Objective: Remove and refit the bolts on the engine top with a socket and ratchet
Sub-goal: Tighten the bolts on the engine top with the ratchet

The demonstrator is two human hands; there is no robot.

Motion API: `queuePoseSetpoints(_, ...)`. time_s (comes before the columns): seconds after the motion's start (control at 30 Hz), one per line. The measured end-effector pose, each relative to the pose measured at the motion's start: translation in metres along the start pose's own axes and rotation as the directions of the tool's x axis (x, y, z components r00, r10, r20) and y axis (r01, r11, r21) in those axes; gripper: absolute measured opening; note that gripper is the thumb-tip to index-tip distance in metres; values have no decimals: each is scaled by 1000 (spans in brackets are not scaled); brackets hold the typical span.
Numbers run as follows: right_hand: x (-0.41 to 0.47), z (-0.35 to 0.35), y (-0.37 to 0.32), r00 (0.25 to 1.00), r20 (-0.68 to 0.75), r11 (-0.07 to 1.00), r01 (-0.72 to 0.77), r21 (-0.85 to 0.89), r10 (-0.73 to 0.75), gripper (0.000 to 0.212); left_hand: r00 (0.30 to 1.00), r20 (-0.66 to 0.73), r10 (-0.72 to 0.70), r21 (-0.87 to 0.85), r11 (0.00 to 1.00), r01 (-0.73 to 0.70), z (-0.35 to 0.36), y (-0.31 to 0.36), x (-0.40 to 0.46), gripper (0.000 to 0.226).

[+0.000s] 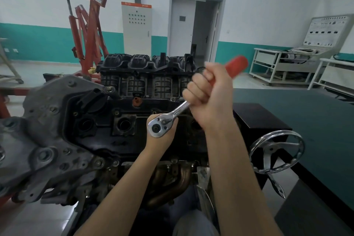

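- the right hand is closed in a fist around the red grip of the ratchet, near where the red part meets the chrome shaft.
- the ratchet head sits over the middle of the black engine top, and the handle points up and to the right, away from the person.
- the left hand is directly under the ratchet head. most of it is hidden by the head, so i cannot tell if the fingers are curled around something or only support it.
- the socket and the bolt under the head are not visible. i think they are below the head, but the view does not show it.
- the step in hand seems to be turning 1 bolt on the cover. loosening or tightening cannot be read from this view.
- the next move, in my judgement, needs a swing of the handle around the head, while the left hand keeps the head straight on the bolt so the socket does not slip off.
- a chrome handwheel of the stand is to the right, well apart from both hands.
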State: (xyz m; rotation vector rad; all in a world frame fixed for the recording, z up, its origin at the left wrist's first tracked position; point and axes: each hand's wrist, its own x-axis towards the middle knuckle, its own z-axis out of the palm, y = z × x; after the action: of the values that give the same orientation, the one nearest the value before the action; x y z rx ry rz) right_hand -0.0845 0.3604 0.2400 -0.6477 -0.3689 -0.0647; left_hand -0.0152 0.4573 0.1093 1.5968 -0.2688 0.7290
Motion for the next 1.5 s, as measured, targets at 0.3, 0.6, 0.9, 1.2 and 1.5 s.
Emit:
queuePoseSetpoints(0.3,5,2,1,999,8,998,-48,28,48,41,999,35,-32,-13,999,33,-4,4,-5,47)
queuePoseSetpoints(0.6,-57,-26,34,914,-314,904,342,257,-257,43,997,71,-6,-33,999,8,-6,10,-4,54)
queuePoseSetpoints(0.9,22,20,-3,966,125,958,-198,-209,227,44,995,93,-42,-14,999,44,-4,9,-4,39)
queuePoseSetpoints(1.2,-10,-3,4,996,-69,994,68,81,-63,41,997,74,-32,-116,992,40,-5,7,-6,23)
queuePoseSetpoints(1.5,-43,-21,23,948,-225,938,274,213,-226,42,998,64,13,23,1000,-14,-5,6,0,56)
